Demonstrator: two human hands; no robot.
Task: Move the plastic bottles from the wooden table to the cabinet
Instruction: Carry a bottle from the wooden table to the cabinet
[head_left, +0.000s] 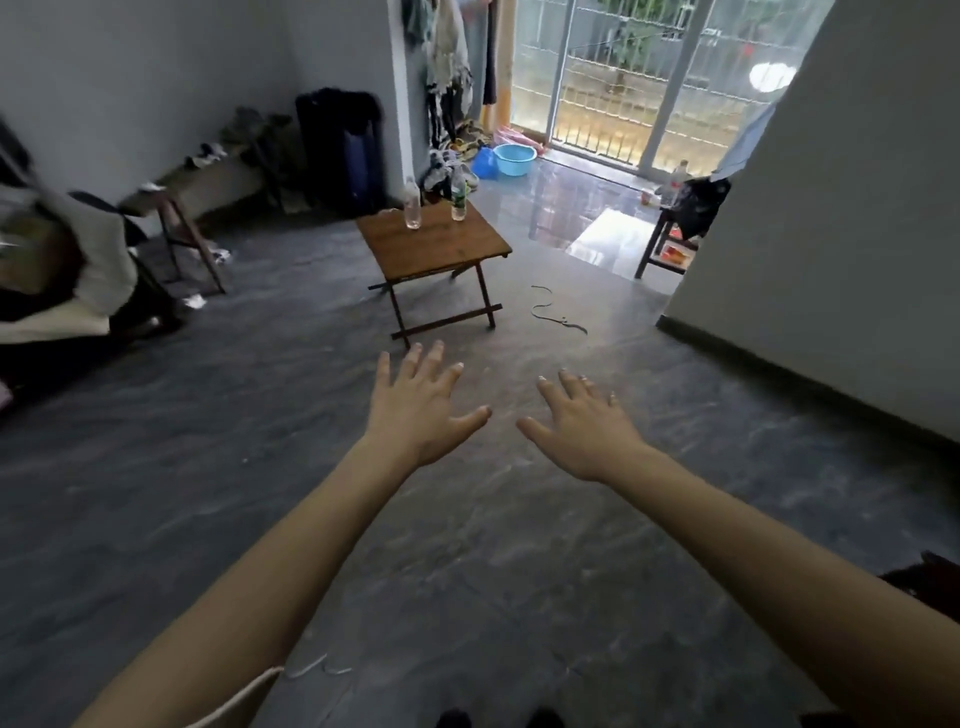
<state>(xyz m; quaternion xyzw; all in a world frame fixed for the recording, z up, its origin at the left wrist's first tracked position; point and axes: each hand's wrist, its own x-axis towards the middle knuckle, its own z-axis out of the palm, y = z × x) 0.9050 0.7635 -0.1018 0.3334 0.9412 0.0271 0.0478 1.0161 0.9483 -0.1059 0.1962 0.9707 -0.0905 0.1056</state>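
Fingers (434, 358) of both hands are seen spread apart and straight, nothing being held in either; the left hand (423, 408) and the right hand (584, 428) are stretched forward, palms down, over the dark floor (467, 545), well short of anything to be picked up. Beyond them the wooden folding surface (436, 244) is found in the middle of the room, and on its far edge two plastic bottles are stood upright and apart from each other: a clear bottle (412, 205) to the left and a bottle with a green label (458, 200) to the right. No cabinet can be identified with certainty from this view. Farther back a blue basin (514, 158) is set on the floor by the glass door, and a thin cord (550, 312) is left lying on the floor just right of the surface's legs. The step in hand is judged to be the approach, with no bottle yet moved. It would be done well if the surface were walked up to squarely, the cord being stepped around, and each bottle were taken by its body, one per hand, so that neither is tipped. Since the bottles look nearly empty and light, a knock from a hasty reach is to be guarded against.
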